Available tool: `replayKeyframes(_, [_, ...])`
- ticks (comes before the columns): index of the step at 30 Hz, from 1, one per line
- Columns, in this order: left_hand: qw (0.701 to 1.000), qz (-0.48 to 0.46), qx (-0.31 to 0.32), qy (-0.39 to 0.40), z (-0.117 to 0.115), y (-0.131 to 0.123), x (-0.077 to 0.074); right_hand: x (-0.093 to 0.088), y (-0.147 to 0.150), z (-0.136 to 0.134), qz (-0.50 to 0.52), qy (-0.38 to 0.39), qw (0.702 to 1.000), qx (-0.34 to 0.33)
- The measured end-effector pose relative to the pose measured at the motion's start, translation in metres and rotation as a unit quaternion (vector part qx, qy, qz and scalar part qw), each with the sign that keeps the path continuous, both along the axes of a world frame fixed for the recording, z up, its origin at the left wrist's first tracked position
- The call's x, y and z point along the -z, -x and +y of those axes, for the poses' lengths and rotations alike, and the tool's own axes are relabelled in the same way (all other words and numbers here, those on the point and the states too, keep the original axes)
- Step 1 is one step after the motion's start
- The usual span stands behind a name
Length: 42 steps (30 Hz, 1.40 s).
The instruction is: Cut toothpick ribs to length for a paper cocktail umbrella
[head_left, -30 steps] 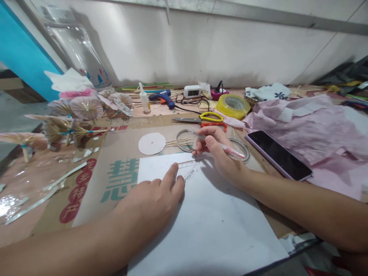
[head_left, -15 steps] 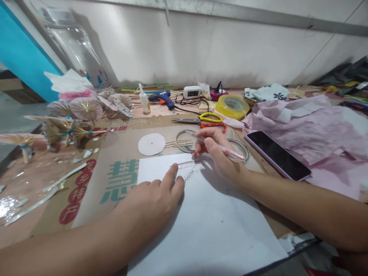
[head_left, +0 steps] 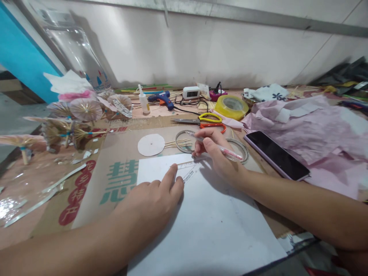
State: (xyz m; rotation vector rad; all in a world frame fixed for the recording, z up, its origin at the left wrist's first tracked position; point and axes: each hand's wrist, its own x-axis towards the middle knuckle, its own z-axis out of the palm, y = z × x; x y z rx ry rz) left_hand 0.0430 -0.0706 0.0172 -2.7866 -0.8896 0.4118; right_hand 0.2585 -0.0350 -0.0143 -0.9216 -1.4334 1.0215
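My left hand lies on a white paper sheet, its index finger and thumb pressing on a small clear ruler with printed lettering. A thin wooden stick lies along the ruler's marked edge, its left end at my index fingertip. My right hand is closed around a clear pen with a pink refill, held slanted. Its fingertips are near the stick's right end; whether they touch it I cannot tell. Behind the sheet lie a white paper disc, several thin sticks and two hoops.
Scissors, a tape roll, a glue bottle and a blue glue gun lie behind. Small paper umbrellas stand left. To the right are a phone and crumpled pink paper. Cardboard lies beneath.
Both hands keep nearly the same place and grip. The view has shifted very slightly; nothing else has visibly moved.
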Motion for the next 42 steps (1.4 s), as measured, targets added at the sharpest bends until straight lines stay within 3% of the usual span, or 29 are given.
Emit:
replayKeyframes(12, [1.0,0.019,-0.012,0.01,0.0,0.0,-0.002,0.003,-0.002,0.007,0.024,0.046,0.998,0.026])
replayKeyframes(18, [1.0,0.008,-0.008,0.004,-0.001,0.001,-0.005,0.002,-0.001,0.005,0.017,0.011,1.0,0.015])
replayKeyframes(28, [0.999,0.032,-0.009,0.023,0.002,-0.002,-0.01,0.0,-0.001,0.004,0.021,0.02,1.0,0.008])
replayKeyframes(34, [1.0,-0.008,-0.005,0.003,0.0,0.0,-0.006,0.0,-0.004,-0.002,0.015,0.039,0.998,-0.041])
replayKeyframes(42, [1.0,-0.029,-0.008,-0.004,-0.001,0.002,0.0,-0.001,0.002,-0.007,-0.125,0.046,0.991,-0.002])
